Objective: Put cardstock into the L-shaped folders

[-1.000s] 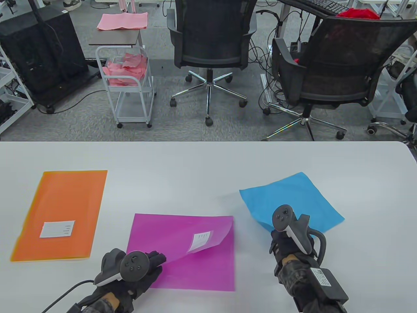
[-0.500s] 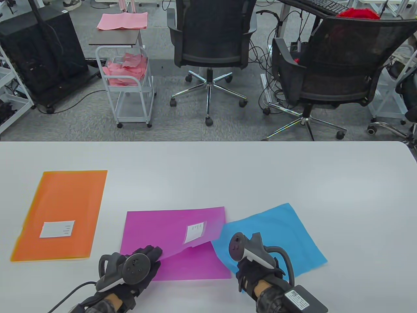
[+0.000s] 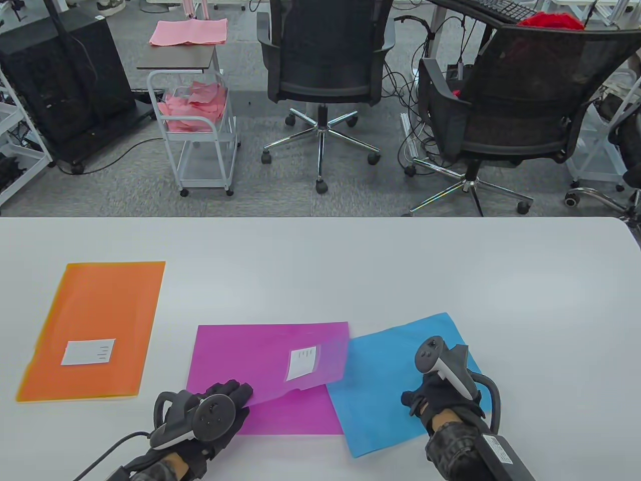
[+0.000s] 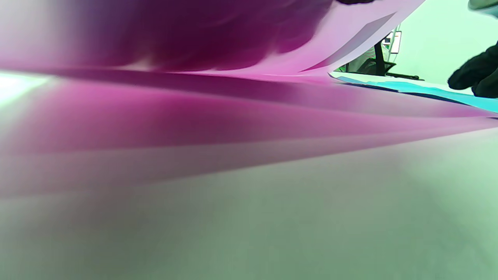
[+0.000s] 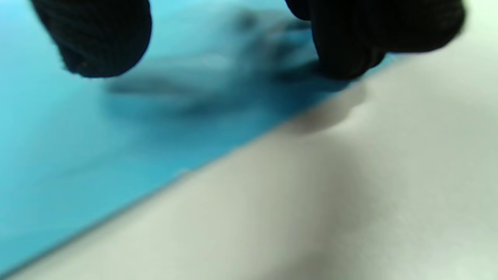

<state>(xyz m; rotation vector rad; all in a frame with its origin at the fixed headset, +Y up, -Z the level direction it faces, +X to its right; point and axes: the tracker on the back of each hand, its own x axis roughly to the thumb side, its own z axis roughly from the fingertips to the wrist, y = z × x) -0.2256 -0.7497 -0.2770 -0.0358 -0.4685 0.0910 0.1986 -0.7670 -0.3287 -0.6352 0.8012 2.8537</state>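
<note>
A magenta L-shaped folder (image 3: 280, 416) lies at the front centre of the table. My left hand (image 3: 239, 394) pinches the near left corner of its top sheet (image 3: 300, 355) and holds it lifted off the lower sheet. A blue cardstock sheet (image 3: 385, 391) lies flat to the right, its left edge under the lifted flap. My right hand (image 3: 424, 394) rests on it with fingertips (image 5: 350, 50) pressing near its right edge. The left wrist view shows the opened magenta gap (image 4: 249, 101) with the blue cardstock (image 4: 428, 91) at its mouth.
An orange folder (image 3: 95, 320) with a white label lies at the table's left. Beyond the table's far edge stand two office chairs (image 3: 325, 60) and a white cart with pink sheets (image 3: 195, 110).
My right hand brought the blue cardstock left and nearer, from the right of the table to the folder's open side. It then shifted right along the sheet. The magenta flap hangs lower.
</note>
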